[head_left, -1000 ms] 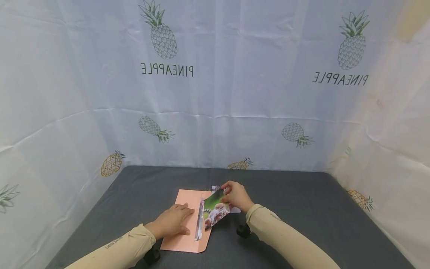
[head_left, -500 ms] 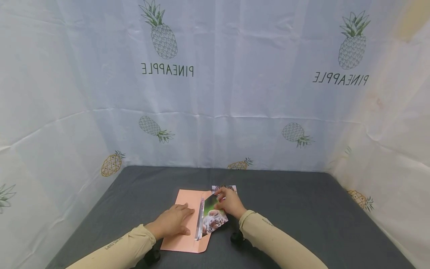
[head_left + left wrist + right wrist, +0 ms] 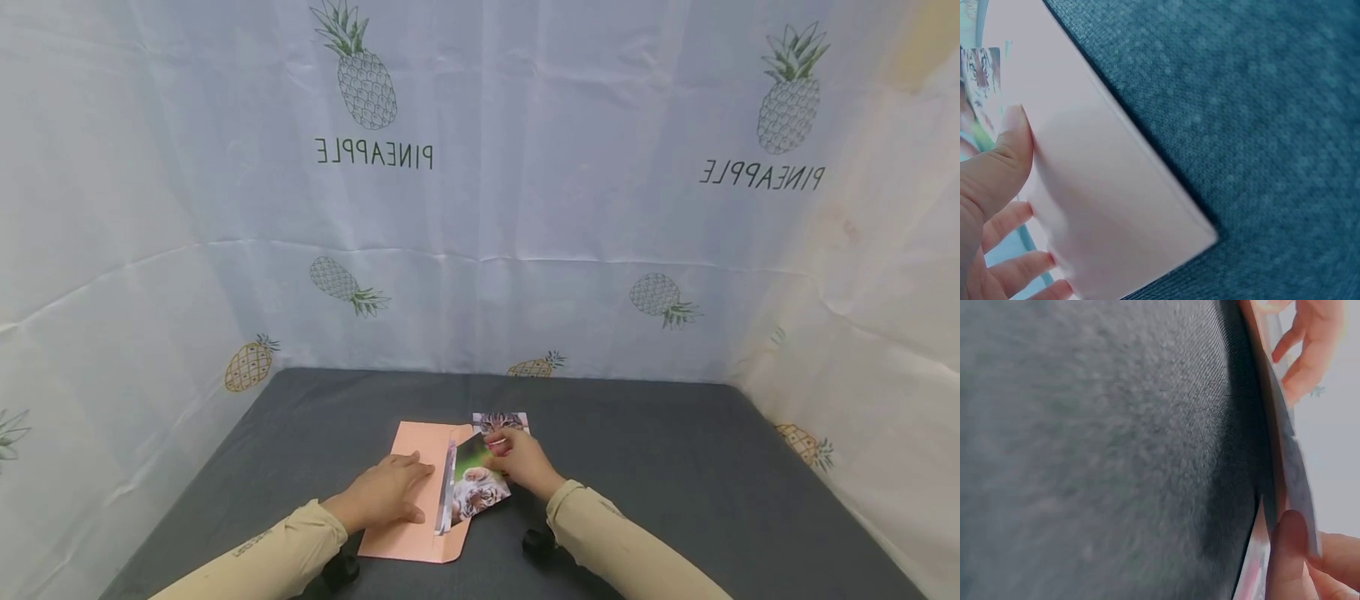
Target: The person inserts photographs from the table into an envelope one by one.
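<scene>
A peach-coloured envelope [image 3: 417,454] lies on the dark table in the head view, its opening facing right. My left hand [image 3: 381,493] rests on it with fingers spread. Edges of several photo cards [image 3: 444,504] show at the opening. My right hand [image 3: 525,460] pinches a photo card [image 3: 477,493] with a white tiger on green. This card lies slanted across the flap side; whether its left edge is inside the envelope I cannot tell. In the right wrist view, thumb and fingers hold the card [image 3: 1300,481] by its edge, above the table.
Another tiger photo [image 3: 501,421] lies behind my right hand, partly covered by it. Dark cloth covers the table [image 3: 637,467]. A white curtain [image 3: 480,200] with pineapple prints closes off the back and both sides.
My right hand has moved left with the tiger photo card, bringing it further over the flap and uncovering more of the photo behind. My left hand has stayed in place.
</scene>
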Action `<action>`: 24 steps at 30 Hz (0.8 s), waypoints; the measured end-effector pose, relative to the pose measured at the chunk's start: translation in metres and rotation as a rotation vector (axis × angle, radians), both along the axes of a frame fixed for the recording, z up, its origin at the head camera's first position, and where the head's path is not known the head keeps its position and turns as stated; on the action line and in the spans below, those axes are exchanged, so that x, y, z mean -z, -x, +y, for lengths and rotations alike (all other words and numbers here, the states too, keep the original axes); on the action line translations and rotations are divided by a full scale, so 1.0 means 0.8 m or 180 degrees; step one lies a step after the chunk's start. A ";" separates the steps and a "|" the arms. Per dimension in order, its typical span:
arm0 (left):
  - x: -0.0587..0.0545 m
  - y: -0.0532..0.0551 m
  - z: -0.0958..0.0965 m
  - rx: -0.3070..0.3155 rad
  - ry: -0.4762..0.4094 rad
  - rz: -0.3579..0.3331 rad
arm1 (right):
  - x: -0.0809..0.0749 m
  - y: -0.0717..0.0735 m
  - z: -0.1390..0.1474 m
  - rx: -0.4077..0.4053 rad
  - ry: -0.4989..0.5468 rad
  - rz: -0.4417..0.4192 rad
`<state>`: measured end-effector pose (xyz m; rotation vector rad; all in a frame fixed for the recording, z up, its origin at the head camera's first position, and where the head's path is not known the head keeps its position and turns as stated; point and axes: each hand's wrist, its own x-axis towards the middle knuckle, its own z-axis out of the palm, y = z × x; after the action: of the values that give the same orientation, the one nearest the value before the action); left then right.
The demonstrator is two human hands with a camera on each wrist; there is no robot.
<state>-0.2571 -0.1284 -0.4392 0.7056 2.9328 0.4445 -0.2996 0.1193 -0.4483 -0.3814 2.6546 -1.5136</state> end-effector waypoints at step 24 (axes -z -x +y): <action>0.003 0.002 0.001 -0.0069 -0.0055 -0.0031 | -0.006 -0.030 -0.003 -0.0230 0.0438 -0.0442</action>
<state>-0.2590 -0.1273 -0.4416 0.6723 2.9337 0.4744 -0.2760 0.1169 -0.4437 -0.3615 2.4141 -1.6417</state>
